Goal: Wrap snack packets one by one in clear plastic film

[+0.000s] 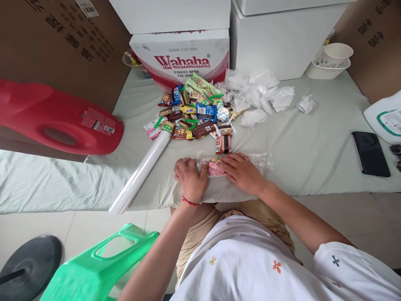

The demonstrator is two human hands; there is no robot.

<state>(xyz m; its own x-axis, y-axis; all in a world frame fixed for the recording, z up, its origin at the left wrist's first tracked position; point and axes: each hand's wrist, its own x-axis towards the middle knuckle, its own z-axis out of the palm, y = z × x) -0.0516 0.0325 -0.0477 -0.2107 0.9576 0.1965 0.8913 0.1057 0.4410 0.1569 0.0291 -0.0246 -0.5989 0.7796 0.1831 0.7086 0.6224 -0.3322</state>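
Note:
A pink snack packet [215, 168] lies in a sheet of clear plastic wrap [261, 162] near the table's front edge. My left hand [191, 177], with a red cord on its wrist, has its fingers curled on the wrap and its thumb against the packet's left end. From the right, my right hand [242, 172] grips the packet's other end, its fingers over the top and close together. An orange-red wrapped snack [223, 144] sits just beyond. Behind it is a heap of wrapped snacks [203, 112]. A plastic wrap roll [140, 171] slants to the left of my hands.
Crumpled clear plastic [255, 94] lies right of the heap. White boxes [191, 54] stand behind. On the left is a red jug [56, 117]; to the right are a black phone [371, 153] and paper bowls [328, 62]. A green plastic stool [103, 263] stands below the table.

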